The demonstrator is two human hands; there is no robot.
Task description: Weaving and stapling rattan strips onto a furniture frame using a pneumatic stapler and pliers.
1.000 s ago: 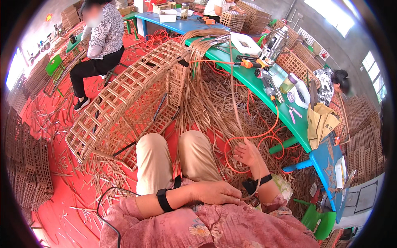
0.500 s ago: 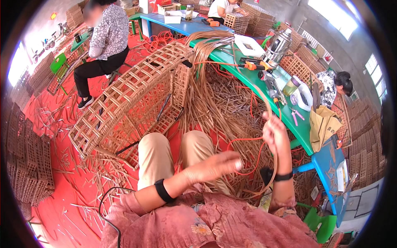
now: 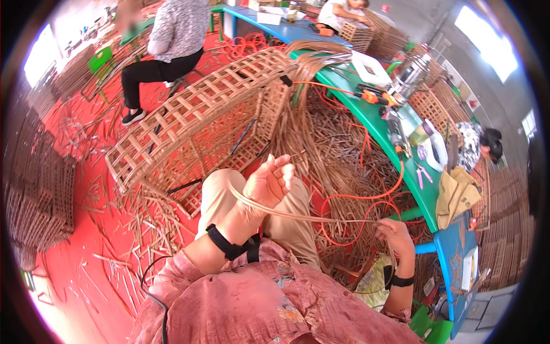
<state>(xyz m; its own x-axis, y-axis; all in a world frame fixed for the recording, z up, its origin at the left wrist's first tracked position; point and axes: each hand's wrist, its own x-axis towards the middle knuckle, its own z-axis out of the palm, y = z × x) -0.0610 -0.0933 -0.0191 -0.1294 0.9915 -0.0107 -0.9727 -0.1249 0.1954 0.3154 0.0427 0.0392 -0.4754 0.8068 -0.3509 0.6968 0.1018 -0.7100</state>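
one tan strip (image 3: 303,217) runs in front of the woven basket (image 3: 172,131); nearer the basket, the left hand (image 3: 269,184) has its fingers loosely unfurled, the strip crossing its heel, while the right hand (image 3: 397,236), right of the basket, pinches the strip with curled fingers

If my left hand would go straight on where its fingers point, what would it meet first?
Probably the hanging bundle of long, flat brown strips, just right of the tan woven basket; depth is unclear, so the left hand might pass above.
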